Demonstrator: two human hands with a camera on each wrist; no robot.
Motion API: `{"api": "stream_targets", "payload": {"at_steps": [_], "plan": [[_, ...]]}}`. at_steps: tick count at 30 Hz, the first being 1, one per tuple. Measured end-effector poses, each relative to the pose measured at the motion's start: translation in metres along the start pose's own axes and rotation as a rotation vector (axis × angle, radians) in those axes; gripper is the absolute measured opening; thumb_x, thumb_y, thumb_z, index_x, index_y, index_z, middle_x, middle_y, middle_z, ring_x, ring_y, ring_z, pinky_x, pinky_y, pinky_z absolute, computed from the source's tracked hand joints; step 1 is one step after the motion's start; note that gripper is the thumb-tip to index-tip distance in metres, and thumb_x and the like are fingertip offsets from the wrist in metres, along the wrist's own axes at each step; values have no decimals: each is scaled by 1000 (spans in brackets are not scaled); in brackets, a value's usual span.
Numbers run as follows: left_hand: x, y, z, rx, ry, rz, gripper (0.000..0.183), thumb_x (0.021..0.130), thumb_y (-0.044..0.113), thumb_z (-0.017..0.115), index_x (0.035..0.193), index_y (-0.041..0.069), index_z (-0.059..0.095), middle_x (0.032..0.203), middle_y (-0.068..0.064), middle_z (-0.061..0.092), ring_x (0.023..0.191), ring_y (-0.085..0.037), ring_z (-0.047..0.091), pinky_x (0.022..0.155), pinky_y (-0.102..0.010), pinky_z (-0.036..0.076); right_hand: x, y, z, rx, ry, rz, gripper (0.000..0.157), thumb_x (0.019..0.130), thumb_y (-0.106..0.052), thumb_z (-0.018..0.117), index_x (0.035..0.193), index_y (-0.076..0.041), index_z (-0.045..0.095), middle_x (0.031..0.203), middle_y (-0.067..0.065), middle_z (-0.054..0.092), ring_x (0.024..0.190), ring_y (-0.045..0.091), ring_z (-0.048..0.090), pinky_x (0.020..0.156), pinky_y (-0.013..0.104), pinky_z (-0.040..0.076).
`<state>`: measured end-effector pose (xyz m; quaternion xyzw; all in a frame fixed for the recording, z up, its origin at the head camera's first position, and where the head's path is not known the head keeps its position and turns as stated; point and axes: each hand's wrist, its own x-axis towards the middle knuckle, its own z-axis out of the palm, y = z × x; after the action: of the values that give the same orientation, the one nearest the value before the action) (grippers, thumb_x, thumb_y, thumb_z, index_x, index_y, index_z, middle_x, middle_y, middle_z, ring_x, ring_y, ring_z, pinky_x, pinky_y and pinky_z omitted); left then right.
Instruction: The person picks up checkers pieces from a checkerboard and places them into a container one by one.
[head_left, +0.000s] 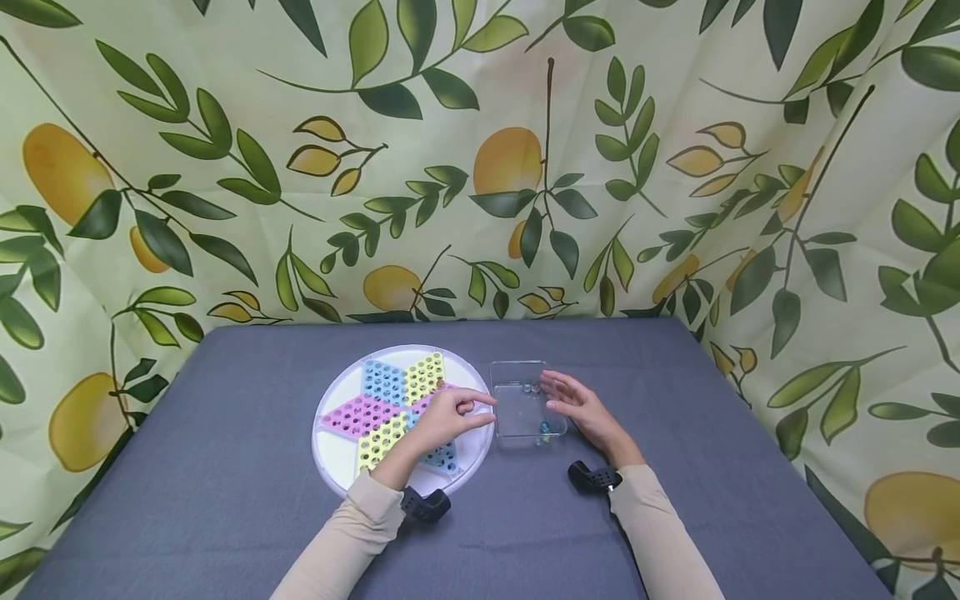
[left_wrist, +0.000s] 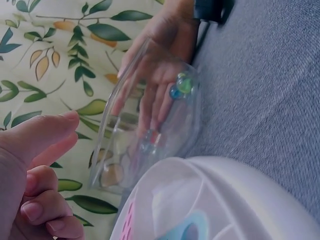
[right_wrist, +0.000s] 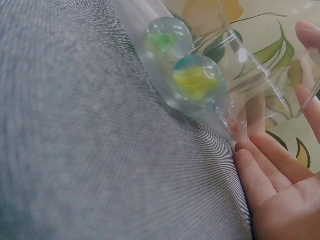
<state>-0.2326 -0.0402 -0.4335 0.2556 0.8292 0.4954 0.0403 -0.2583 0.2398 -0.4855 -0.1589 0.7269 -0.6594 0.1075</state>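
Observation:
A clear plastic box (head_left: 516, 414) stands on the cloth with several glass marbles (head_left: 544, 428) inside, some at its near right corner and others towards the back. My left hand (head_left: 448, 418) hovers over the right side of a round white Chinese checkers board (head_left: 330, 450). Its thumb and index finger point at the box with a gap between them, and the other fingers are loosely curled. Nothing shows in that hand. My right hand (head_left: 588, 412) is at the box's right wall, fingers extended. In the right wrist view, green and yellow marbles (right_wrist: 197, 79) show through the plastic.
The board carries a star of pink, yellow and blue hole sections, with a small reddish marble (head_left: 440, 384) near its back right. A grey cloth (head_left: 225, 433) covers the table. Behind hangs a curtain (head_left: 442, 225) printed with leaves and fruit.

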Motion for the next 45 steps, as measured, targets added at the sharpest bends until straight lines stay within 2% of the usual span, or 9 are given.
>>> {"api": "stream_targets", "payload": {"at_steps": [3,6,12,21,28,35,41,45], "plan": [[-1,-1,-3,10,7,-9,27,85,17,71,108,2,72,57,8,28,53,-1,25,61,-19,33,0,0,1,23,-7,-9,65,92,-11,61,147,3,29,155,27,28,146,42,22,102,9,39],[-2,-3,-6,1,9,-32,28,85,18,72,109,4,72,57,8,29,52,0,26,54,-16,28,0,0,2,34,-9,-14,66,92,-11,62,147,4,28,154,28,27,145,43,21,98,5,39],[-4,-4,-12,-2,35,-65,28,85,20,72,109,5,72,58,7,33,53,-1,29,52,-15,27,0,0,1,9,-3,-7,65,92,-12,62,148,1,30,155,26,28,146,42,23,100,7,39],[-11,-15,-24,-47,75,-90,27,85,17,72,109,6,72,54,7,29,50,0,26,48,-14,24,-1,-1,1,-9,2,7,65,93,-13,62,148,0,31,155,25,28,146,40,24,106,13,38],[-13,-21,-37,-63,110,-159,27,85,19,72,109,5,72,55,6,30,51,-1,27,50,-15,25,-1,-1,1,-18,5,11,65,93,-14,62,148,-1,31,156,24,28,146,40,25,114,28,35],[-15,-25,-46,-63,132,-234,29,86,21,71,112,7,71,56,8,29,53,-4,27,50,-16,26,-1,0,0,-16,4,9,64,93,-14,62,148,-1,31,156,24,29,146,40,25,104,12,39],[-18,-28,-49,-69,124,-256,29,87,21,70,114,11,71,56,7,30,50,-5,28,48,-16,26,-1,0,-1,-10,-3,0,64,93,-13,62,148,-1,31,155,25,29,147,41,24,102,9,39],[-19,-32,-49,-70,126,-263,31,86,21,71,114,8,70,56,7,31,51,-5,28,49,-16,26,-1,0,0,2,-6,-8,65,93,-13,62,148,0,30,155,26,28,146,41,23,101,8,39]]}}
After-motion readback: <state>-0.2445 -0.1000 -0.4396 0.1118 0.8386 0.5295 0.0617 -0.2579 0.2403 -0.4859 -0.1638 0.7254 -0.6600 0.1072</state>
